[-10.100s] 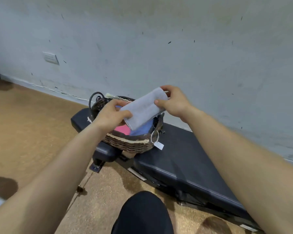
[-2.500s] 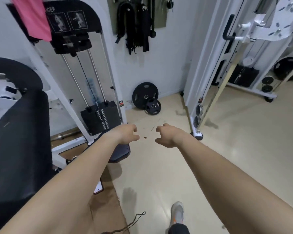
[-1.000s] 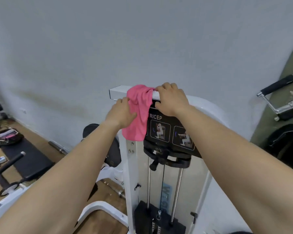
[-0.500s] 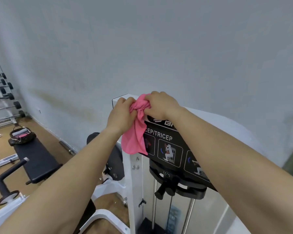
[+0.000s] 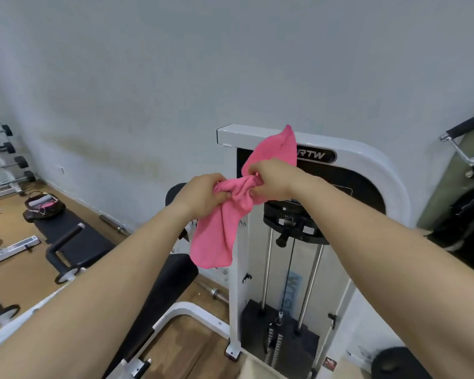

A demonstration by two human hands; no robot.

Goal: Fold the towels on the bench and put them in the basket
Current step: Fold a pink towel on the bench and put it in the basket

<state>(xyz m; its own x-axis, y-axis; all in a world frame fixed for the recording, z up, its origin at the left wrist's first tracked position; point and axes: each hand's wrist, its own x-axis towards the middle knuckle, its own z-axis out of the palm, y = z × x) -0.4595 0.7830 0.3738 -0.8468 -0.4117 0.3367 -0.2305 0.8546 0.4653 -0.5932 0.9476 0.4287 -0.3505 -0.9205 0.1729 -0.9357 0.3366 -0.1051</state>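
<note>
Head: pink towel (image 5: pixel 216 242) beside "RTW" badge (image 5: pixel 316 155)

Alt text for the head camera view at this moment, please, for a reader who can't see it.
The left hand and right hand each grip a bunched pink towel in front of a white weight machine. At the far left, a basket sits on the end of a black bench beside a pale wall.

One pink towel (image 5: pixel 216 236), one left hand (image 5: pixel 203 191), one right hand (image 5: pixel 271 177), one basket (image 5: pixel 45 206), one bench (image 5: pixel 93 246).
</note>
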